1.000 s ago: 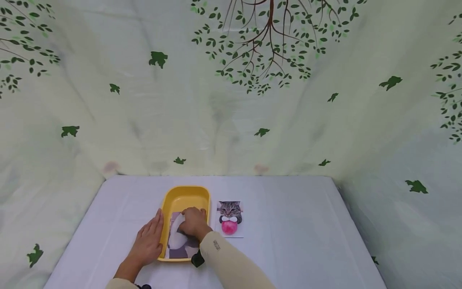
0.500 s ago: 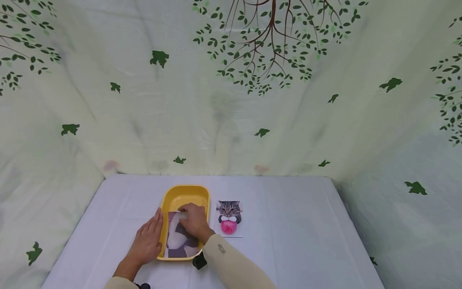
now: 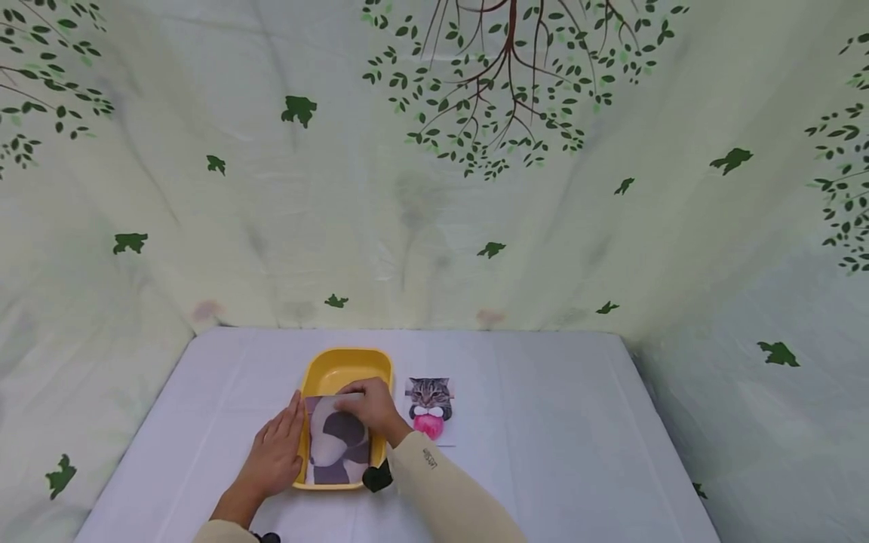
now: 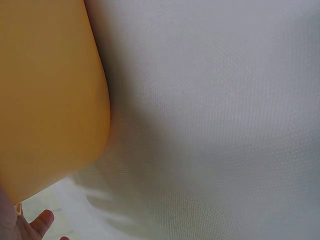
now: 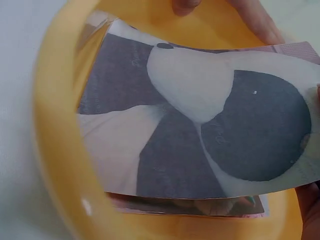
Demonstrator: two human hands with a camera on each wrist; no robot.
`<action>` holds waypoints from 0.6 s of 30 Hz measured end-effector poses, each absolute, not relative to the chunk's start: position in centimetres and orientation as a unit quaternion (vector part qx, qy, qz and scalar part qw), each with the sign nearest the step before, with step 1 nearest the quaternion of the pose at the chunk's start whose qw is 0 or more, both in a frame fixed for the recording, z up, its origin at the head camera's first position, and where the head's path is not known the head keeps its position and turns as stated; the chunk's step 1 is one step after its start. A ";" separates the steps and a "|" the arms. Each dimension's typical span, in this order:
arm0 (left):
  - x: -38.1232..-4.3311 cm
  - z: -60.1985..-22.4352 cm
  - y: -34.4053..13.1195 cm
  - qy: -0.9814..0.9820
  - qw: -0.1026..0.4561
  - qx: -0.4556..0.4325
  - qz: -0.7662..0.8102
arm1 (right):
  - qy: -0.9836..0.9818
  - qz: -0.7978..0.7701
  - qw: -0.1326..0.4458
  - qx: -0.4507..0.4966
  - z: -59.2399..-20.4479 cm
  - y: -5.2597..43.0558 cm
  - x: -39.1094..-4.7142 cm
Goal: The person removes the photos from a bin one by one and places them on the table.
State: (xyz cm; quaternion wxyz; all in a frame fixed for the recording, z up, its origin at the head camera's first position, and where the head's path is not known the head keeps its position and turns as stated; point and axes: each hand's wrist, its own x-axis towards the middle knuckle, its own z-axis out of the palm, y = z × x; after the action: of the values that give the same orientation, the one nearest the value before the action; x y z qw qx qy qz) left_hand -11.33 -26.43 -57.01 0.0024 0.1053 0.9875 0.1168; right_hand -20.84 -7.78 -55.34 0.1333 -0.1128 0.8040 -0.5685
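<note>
A yellow plastic tray (image 3: pixel 348 363) stands on the white-covered table. My right hand (image 3: pixel 376 411) pinches the far edge of a photo card (image 3: pixel 333 449) with grey and white patches, raising that edge within the tray. In the right wrist view the card (image 5: pixel 185 120) bows upward, and another picture card (image 5: pixel 200 205) shows beneath it. My left hand (image 3: pixel 273 456) rests with straight fingers along the tray's left side. The left wrist view has the tray's outer wall (image 4: pixel 47 100) and part of a hand at the lower left corner.
Right of the tray lies a card with a cat and a pink ball (image 3: pixel 429 407). White tablecloth (image 3: pixel 543 430) extends to the right. Behind the table hangs a pale backdrop (image 3: pixel 434 211) printed with leaves and branches.
The right hand has taken hold of the patched card's far edge and lifted it, shifting the card slightly left. More of the card shows now. The left hand keeps its place at the tray.
</note>
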 end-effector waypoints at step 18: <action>-11.3 -56.6 -26.1 0.989 0.019 0.098 0.109 | 0.733 -0.679 -0.013 -0.035 -52.1 -2.6 -23.1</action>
State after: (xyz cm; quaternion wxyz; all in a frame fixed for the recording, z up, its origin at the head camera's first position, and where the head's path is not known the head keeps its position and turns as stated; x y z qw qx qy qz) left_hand -11.32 -26.08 -56.65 0.0186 0.0978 0.9890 0.1091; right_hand -23.13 -2.60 -52.11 -0.0132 -0.0351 0.7329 -0.6793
